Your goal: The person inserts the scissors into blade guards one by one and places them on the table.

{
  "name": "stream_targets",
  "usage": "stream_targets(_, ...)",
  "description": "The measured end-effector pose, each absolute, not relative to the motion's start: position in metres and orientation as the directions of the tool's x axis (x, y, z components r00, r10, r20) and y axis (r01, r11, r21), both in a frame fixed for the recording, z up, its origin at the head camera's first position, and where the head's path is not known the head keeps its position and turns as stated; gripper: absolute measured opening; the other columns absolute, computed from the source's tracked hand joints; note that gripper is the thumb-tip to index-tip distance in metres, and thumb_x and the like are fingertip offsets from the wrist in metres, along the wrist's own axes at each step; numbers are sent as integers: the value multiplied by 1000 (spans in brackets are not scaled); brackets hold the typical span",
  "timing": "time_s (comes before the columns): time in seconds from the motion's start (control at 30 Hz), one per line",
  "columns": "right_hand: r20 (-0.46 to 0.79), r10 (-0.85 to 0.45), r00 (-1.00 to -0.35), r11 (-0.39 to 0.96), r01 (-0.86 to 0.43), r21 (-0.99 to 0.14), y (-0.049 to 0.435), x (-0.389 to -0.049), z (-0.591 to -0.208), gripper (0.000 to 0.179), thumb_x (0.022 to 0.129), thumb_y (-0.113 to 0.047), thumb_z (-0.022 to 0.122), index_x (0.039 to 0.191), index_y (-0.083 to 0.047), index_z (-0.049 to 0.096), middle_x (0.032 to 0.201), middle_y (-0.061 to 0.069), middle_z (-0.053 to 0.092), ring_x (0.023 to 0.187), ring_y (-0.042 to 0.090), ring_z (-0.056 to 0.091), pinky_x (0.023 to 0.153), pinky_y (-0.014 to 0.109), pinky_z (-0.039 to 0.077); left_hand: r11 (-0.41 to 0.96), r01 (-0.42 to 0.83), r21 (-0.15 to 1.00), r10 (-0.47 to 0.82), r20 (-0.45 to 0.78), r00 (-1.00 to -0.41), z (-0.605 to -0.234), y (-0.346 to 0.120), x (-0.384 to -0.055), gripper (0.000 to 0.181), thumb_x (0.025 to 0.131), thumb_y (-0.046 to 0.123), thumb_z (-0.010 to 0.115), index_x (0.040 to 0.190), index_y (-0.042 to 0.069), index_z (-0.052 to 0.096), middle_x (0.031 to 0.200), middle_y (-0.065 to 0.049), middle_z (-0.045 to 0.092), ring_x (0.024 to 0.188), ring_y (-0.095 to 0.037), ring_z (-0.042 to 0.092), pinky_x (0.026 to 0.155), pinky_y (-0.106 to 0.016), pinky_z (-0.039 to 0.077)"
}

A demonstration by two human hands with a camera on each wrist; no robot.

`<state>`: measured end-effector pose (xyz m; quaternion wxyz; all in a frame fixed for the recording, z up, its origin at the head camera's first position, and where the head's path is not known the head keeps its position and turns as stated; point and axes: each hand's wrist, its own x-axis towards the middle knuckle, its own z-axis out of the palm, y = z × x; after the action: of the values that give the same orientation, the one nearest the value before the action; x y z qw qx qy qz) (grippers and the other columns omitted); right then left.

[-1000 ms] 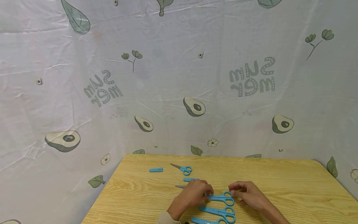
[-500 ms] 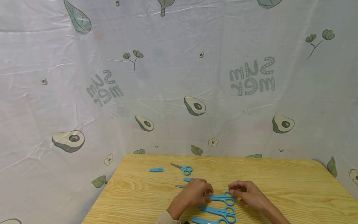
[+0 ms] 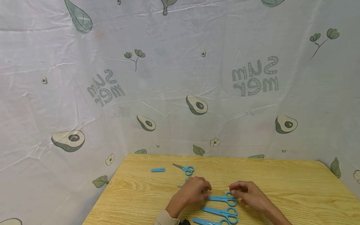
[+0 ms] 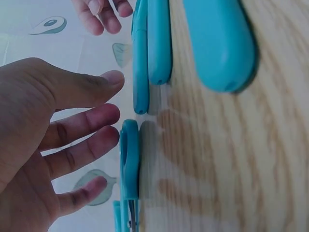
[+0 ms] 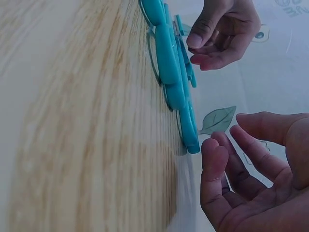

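My left hand (image 3: 192,191) hovers with relaxed, slightly bent fingers over the left end of the nearest-to-back capped scissors (image 3: 220,198). In the left wrist view its fingers (image 4: 82,159) hold nothing, and the handle of uncapped scissors (image 4: 130,159) stands beside the fingertips. My right hand (image 3: 251,195) is at the handle loops of those capped scissors, its fingers loosely curled with a gap between thumb and fingers in the right wrist view. Two more blue capped scissors lie in front, the middle pair (image 3: 220,212) and the front pair (image 3: 209,222). My left hand mostly hides the uncapped pair (image 3: 179,186).
Farther back on the wooden table (image 3: 281,175) lie uncapped blue scissors (image 3: 187,170) and a loose blue blade cap (image 3: 157,170). Another blue cap (image 3: 187,179) shows partly behind my left hand. A printed curtain (image 3: 168,78) hangs behind the table.
My left hand has shifted slightly back and left, off the end of the capped scissors, covering more of the cap and blade behind it. The right hand stays where it was.
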<state>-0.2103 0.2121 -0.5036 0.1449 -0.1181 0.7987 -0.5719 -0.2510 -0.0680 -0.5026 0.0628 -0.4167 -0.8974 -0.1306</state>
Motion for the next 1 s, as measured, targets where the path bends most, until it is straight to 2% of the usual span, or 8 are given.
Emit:
stream_targets(0.23, -64, -349, -935, 345, -65, -936, 203, -213, -500, 44, 98, -26, 64, 126, 7, 60, 116, 18, 67, 95, 23, 65, 67, 35, 57, 634, 753, 179, 711, 249, -658, -496, -75, -253, 19, 89, 27, 77, 106, 20, 76, 95, 10, 70, 83, 3, 60, 72, -13, 46)
stream_targets(0.53, -4, -388, -922, 326, -133, -936, 192, -216, -496, 41, 99, -20, 63, 128, 9, 58, 117, 22, 66, 90, 23, 63, 62, 31, 54, 659, 736, 155, 683, 286, -672, -495, -91, -260, 13, 90, 25, 75, 102, 20, 77, 95, 10, 73, 86, 0, 63, 73, -14, 48)
stream_targets(0.67, -20, -378, -926, 348, -121, -929, 191, -218, -496, 42, 98, -20, 64, 128, 9, 59, 117, 21, 66, 96, 26, 65, 70, 32, 57, 676, 716, 175, 662, 283, -694, -493, -98, -263, 15, 91, 27, 74, 104, 19, 77, 99, 9, 73, 91, -4, 66, 76, -17, 51)
stream_targets(0.83, -49, -392, -918, 365, -107, -925, 190, -218, -494, 44, 97, -21, 65, 128, 9, 58, 119, 21, 65, 103, 29, 66, 81, 36, 58, 694, 694, 193, 639, 280, -717, -490, -109, -266, 20, 91, 29, 74, 108, 19, 77, 105, 10, 72, 107, -12, 66, 85, -24, 54)
stream_targets(1.0, -59, -413, -909, 362, -104, -926, 188, -220, -491, 46, 97, -23, 65, 130, 8, 57, 124, 22, 63, 105, 27, 64, 84, 38, 57, 708, 666, 233, 611, 270, -744, -488, -121, -269, 23, 91, 29, 74, 111, 17, 75, 108, 7, 71, 100, -13, 66, 82, -25, 53)
